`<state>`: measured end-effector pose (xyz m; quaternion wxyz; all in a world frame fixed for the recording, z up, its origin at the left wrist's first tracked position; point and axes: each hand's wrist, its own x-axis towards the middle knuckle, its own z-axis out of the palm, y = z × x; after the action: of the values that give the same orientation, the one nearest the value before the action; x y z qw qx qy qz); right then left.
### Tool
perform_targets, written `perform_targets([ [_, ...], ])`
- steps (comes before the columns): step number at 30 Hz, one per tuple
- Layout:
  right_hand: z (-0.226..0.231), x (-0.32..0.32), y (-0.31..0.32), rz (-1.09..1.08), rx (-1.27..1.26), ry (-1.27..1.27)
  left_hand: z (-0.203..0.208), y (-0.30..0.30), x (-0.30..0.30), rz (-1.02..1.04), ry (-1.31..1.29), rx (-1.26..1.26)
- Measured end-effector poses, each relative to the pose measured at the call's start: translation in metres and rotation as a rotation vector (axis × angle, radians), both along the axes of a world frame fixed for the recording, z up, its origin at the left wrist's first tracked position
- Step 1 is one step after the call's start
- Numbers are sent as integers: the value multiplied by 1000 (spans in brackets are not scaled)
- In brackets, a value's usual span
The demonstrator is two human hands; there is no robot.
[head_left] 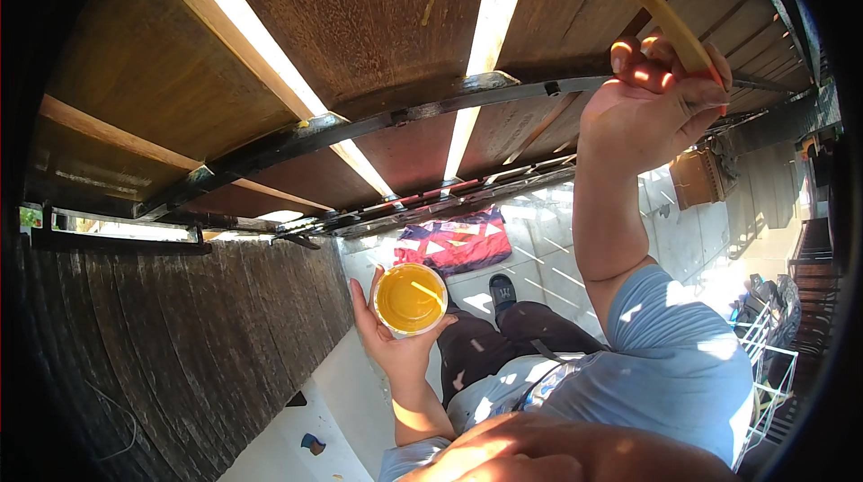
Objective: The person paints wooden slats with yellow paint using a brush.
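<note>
My left hand (395, 352) is wrapped round a white round tub (410, 333), held upright at chest height. Yellow paint (406, 307) lies inside it, with a streak of sunlight across. Raised at the upper right, my right hand (652, 104) grips a paintbrush by its yellowish handle (661, 10). The brush's far end is cut off by the picture's upper edge. Above me are dark brown wooden boards (360, 23), with yellow drips on one of them. My right hand is close below these boards.
A dark metal bar (378, 127) curves across under the boards. Dark slatted wood (180, 338) stands at the left. On the tiled floor lie a red and dark cloth (458, 244) and a cardboard box (699, 178). A white wire rack (764, 365) stands at the right.
</note>
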<state>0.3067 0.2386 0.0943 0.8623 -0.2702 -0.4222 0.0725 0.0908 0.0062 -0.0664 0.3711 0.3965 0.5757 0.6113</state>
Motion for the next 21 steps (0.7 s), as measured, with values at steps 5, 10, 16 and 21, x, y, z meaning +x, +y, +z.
perform_targets([
  [5,-10,-2,-14,184,71,78,3,0,0,-3,-14,-18],
  [10,-25,-41,-12,415,69,-52,0,-1,-6,-8,-8,-24],
  [16,-29,-71,8,329,83,-142,-8,-5,-16,16,-23,-45],
  [21,-24,-75,13,321,75,-181,-8,-1,-23,22,-25,-55],
])
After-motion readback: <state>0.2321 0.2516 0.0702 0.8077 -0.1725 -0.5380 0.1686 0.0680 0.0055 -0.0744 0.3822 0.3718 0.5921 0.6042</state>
